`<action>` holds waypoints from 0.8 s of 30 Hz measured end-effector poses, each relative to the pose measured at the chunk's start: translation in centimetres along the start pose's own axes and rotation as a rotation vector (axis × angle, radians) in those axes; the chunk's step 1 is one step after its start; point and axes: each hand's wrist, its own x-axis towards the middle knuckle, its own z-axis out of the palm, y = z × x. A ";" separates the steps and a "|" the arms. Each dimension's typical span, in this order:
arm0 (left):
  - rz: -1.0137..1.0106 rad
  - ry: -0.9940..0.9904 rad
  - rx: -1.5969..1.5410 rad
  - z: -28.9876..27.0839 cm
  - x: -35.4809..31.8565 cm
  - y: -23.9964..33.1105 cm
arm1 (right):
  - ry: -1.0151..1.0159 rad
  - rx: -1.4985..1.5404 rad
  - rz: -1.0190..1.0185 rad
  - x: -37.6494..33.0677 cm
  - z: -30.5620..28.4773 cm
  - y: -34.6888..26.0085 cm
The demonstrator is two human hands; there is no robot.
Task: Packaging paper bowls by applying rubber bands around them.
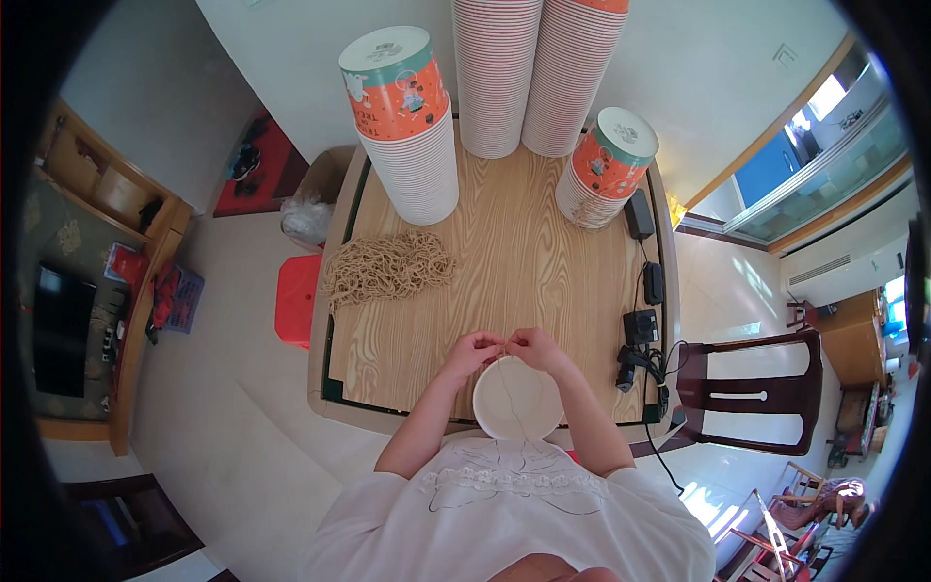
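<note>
A white paper bucket (518, 412) sits at the table's near edge, right in front of me, with its round opening facing up. My left hand (475, 352) and my right hand (537, 350) meet at its far rim, fingers closed in a pinch. Between them they grip a thin string (511, 388), which trails over the bucket's opening toward me. The fingertips cover the exact spot where string and rim meet. Farther left on the table lies a tangled heap of tan cords (390, 267).
Tall stacks of upside-down paper buckets stand at the far side: an orange-topped one (412, 145), two pale ones (499, 78) and a shorter one (607, 170). Black adapters and cables (640, 328) line the right edge. A red stool (297, 301) and dark chair (752, 393) flank the table.
</note>
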 end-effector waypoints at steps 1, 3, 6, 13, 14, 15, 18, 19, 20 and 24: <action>-0.001 0.009 -0.010 0.0 -0.1 0.0 | -0.006 0.012 0.012 0.0 0.0 0.0; 0.011 0.017 -0.011 0.0 -0.2 0.0 | 0.001 0.013 -0.005 0.0 0.2 0.3; 0.040 0.027 -0.013 -0.1 -0.2 -0.2 | -0.001 0.041 -0.029 0.0 0.4 0.4; -0.017 0.058 0.016 -0.5 -0.6 0.4 | -0.016 0.074 -0.030 0.3 0.4 0.6; -0.017 0.058 0.016 -0.6 -0.6 0.3 | -0.017 0.074 -0.030 0.3 0.5 0.5; -0.020 0.060 -0.008 -0.8 -0.6 0.1 | -0.009 0.072 -0.033 0.3 0.6 0.5; -0.008 0.056 -0.013 -0.4 -0.9 0.7 | 0.000 0.075 -0.027 0.2 0.5 0.6; 0.011 0.058 0.005 -0.2 -1.2 0.9 | -0.004 0.079 -0.023 0.2 0.5 0.5; 0.011 0.059 0.005 -0.2 -1.1 0.8 | -0.004 0.079 -0.023 0.2 0.4 0.5; -0.004 0.080 -0.007 -0.6 -0.7 0.3 | 0.002 0.052 -0.022 0.1 0.4 0.3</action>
